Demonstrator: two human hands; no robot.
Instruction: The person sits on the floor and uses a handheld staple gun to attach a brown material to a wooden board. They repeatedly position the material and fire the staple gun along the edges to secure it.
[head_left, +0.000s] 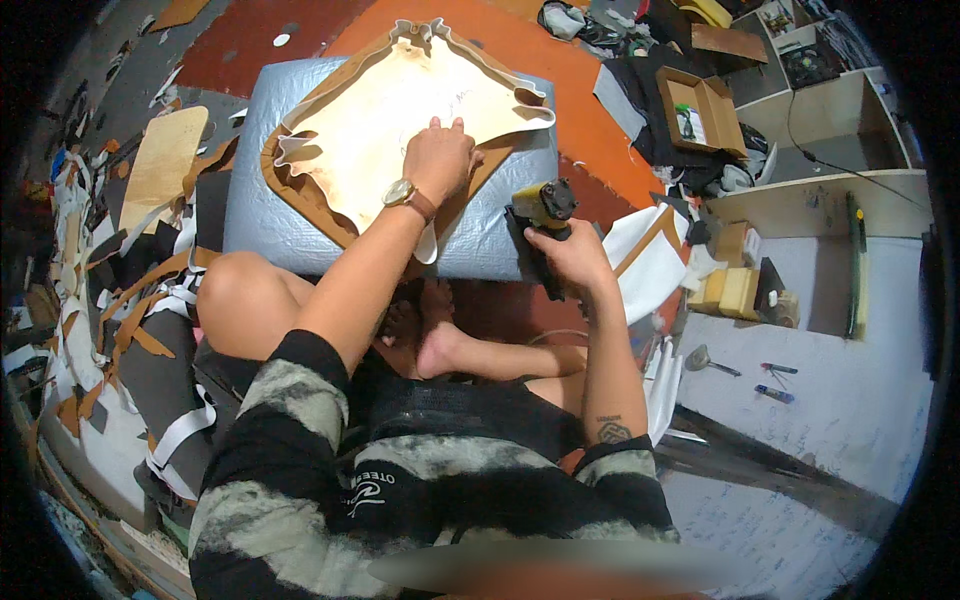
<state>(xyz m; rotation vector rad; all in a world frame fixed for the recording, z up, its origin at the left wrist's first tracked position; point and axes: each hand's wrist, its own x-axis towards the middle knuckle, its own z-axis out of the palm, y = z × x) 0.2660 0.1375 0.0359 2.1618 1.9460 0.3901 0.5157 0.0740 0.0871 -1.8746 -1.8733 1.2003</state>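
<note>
A pale wooden panel (367, 112) lies face down inside a brown cover (300, 187), whose white-backed edge stands up in gathered folds. Both rest on a padded block wrapped in silvery plastic sheet (251, 202). My left hand (441, 159) presses on the panel near its near-right edge, two fingers stretched out; its underside is hidden, so a grip on the cover cannot be made out. In my right hand (577, 255) is a staple gun (541, 206) with a yellowish body and black magazine, held at the block's right front corner, apart from the panel.
Brown and white material scraps (142, 315) pile up at left beside a thin wooden board (161, 161). To the right lie a white piece with a brown strip (645, 255), an open cardboard box (697, 112), yellow foam blocks (727, 291) and pens (776, 392). My bent legs (251, 300) flank the block's front.
</note>
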